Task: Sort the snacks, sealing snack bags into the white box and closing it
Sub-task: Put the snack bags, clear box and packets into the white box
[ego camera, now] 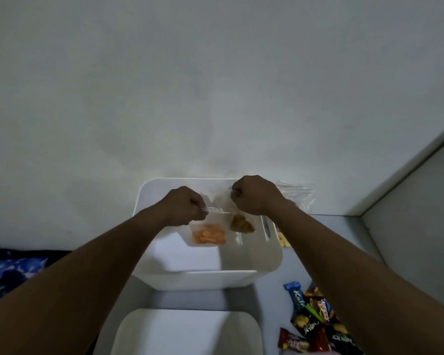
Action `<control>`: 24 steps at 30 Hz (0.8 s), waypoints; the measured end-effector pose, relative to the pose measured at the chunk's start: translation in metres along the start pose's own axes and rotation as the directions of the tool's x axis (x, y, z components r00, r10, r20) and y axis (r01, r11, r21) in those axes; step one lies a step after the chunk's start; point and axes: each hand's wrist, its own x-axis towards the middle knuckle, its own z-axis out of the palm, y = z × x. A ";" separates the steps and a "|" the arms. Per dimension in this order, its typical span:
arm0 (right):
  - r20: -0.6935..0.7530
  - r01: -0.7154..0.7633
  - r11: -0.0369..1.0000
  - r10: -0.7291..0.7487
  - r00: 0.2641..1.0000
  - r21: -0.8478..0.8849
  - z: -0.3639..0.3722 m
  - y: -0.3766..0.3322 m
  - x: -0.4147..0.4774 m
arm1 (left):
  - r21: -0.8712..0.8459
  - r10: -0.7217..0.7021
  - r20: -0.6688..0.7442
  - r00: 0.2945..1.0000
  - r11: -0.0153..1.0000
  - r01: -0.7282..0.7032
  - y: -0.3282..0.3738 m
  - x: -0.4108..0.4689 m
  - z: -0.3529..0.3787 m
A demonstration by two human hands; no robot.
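The lid (185, 331) lies nearest me, and the snack bars (315, 326) crowd my right forearm; a careless elbow could sweep them off the tabletop (344, 224). Over the open white box (198, 279), my left hand (187, 206) pinches the zip strip of the orange snack bag (208, 235). My right hand (254, 196) pinches clear plastic, seemingly the brown snack bag (241, 224). A half-pressed seal would spill. The wall (215, 98) close behind leaves little room.

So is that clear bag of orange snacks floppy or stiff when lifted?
Probably floppy: the clear bag sags below the top edge that the left hand and right hand pinch. Likely light, holding few orange pieces. They might crush if squeezed.
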 end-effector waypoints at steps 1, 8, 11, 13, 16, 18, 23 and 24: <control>0.022 0.015 1.000 -0.014 1.000 -0.016 0.003 0.000 0.003 | 0.007 0.013 0.011 1.000 1.000 -0.013 -0.001 0.002 0.003; 0.027 0.103 0.968 -0.099 0.995 -0.227 0.025 0.002 0.014 | 0.044 0.045 0.064 0.997 0.998 -0.048 -0.009 0.013 0.022; 0.028 0.092 0.962 -0.088 0.996 -0.259 0.031 0.009 0.019 | 0.026 0.079 0.051 0.996 0.996 -0.081 -0.009 0.017 0.032; 0.009 0.073 0.963 -0.074 0.997 -0.258 0.031 0.012 0.021 | 0.044 0.097 0.023 0.995 0.994 -0.098 -0.008 0.020 0.039; -0.012 0.072 0.952 -0.079 0.997 -0.299 0.031 0.016 0.021 | 0.101 0.112 -0.025 0.993 0.989 -0.109 -0.005 0.025 0.051; -0.017 0.065 0.945 -0.074 0.997 -0.322 0.029 0.017 0.021 | 0.123 0.120 -0.041 0.992 0.986 -0.114 -0.002 0.028 0.057; -0.049 0.073 0.920 -0.100 0.994 -0.386 0.023 0.021 0.017 | 0.147 0.136 -0.142 0.980 0.982 -0.115 0.002 0.034 0.070; -0.056 0.077 0.913 -0.108 0.993 -0.401 0.022 0.021 0.016 | 0.154 0.134 -0.162 0.978 0.982 -0.109 0.002 0.035 0.073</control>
